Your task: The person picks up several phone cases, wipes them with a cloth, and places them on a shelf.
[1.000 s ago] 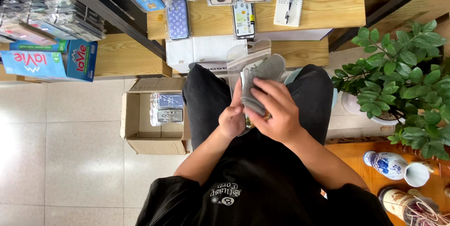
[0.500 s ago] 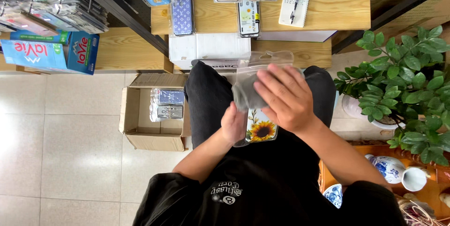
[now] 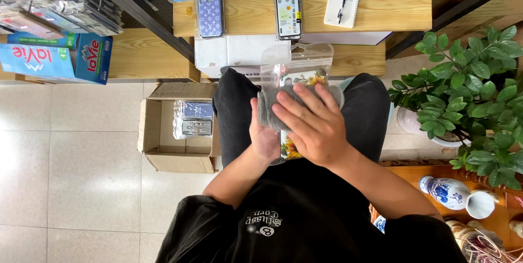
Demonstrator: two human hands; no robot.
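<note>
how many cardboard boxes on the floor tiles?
1: an open cardboard box on the floor beside the person's left leg, holding clear-bagged packs. Others may be hidden under the shelves.

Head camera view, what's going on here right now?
A seated person holds a clear plastic pouch with a sunflower-patterned phone case inside over their lap. The left hand supports it from below, while the right hand presses a grey cloth against its front. An open cardboard box with more packaged cases sits on the tiled floor beside their left leg, and a potted plant stands to their right.
</note>
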